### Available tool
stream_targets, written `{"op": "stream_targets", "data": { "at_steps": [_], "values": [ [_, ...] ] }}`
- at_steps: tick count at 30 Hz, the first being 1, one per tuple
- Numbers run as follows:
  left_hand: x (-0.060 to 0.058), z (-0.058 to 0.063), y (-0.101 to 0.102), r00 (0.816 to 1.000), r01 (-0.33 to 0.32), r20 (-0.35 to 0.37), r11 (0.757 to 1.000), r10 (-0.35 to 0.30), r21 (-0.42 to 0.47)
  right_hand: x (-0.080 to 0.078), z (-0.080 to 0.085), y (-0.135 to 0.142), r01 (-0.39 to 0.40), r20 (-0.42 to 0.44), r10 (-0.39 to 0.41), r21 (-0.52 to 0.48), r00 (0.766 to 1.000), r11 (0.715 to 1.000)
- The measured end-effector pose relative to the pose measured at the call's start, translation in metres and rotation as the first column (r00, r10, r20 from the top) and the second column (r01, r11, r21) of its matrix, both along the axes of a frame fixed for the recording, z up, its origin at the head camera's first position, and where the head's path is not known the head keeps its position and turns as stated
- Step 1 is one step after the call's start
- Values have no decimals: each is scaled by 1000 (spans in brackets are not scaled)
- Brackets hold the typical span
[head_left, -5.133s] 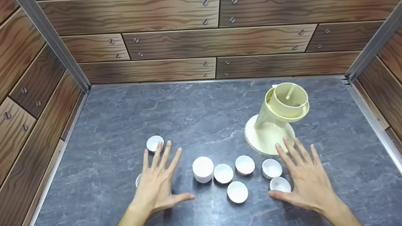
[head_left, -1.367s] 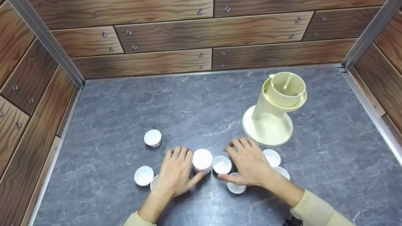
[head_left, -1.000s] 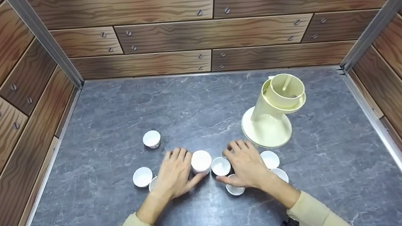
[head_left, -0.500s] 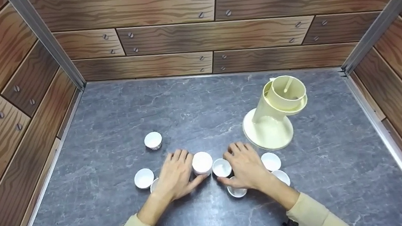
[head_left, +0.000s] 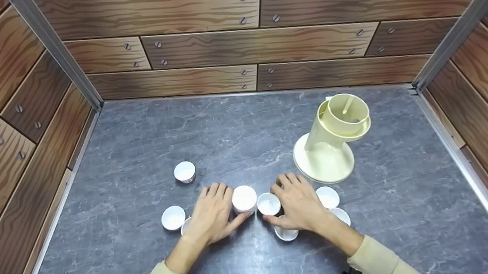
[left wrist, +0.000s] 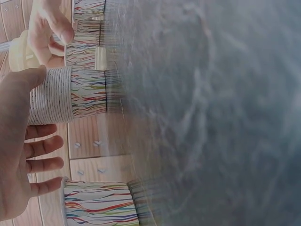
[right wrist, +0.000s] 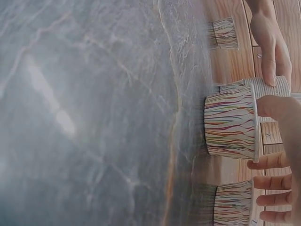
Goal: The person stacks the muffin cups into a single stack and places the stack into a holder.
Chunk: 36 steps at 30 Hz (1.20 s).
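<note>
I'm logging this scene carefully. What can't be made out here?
Head view: much of one paper cup, hidden by the left hand.
Head view: part of another cup, hidden by the right forearm.
Head view: the dark speck inside the cream-yellow holder, too small to identify.
Left wrist view: the lowest cup, partly cut off by the bottom edge.

Glare brightens the near tabletop [head_left: 255,264]; wrist views look hazy.

3 wood-patterned walls [head_left: 201,50] border a grey marbled tabletop [head_left: 235,133] bearing a pale yellow stand [head_left: 330,136].
</note>
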<state>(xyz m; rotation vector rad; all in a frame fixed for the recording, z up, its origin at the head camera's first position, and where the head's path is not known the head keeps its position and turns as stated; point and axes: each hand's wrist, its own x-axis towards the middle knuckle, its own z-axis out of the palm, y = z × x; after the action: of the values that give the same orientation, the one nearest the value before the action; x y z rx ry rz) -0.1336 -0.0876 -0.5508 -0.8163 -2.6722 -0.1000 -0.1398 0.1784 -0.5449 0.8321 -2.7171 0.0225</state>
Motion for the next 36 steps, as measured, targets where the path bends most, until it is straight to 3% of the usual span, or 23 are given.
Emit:
{"op": "stream_targets", "data": {
  "at_steps": [24,36],
  "values": [
    [0,-1,2,1000,23,-3,1000,-23,21,4,13,6,-12,-41,11,-24,999,1000],
    [-5,1,5,999,27,39,999,-27,21,7,20,10,-6,-34,5,-29,999,1000]
  ]
}}
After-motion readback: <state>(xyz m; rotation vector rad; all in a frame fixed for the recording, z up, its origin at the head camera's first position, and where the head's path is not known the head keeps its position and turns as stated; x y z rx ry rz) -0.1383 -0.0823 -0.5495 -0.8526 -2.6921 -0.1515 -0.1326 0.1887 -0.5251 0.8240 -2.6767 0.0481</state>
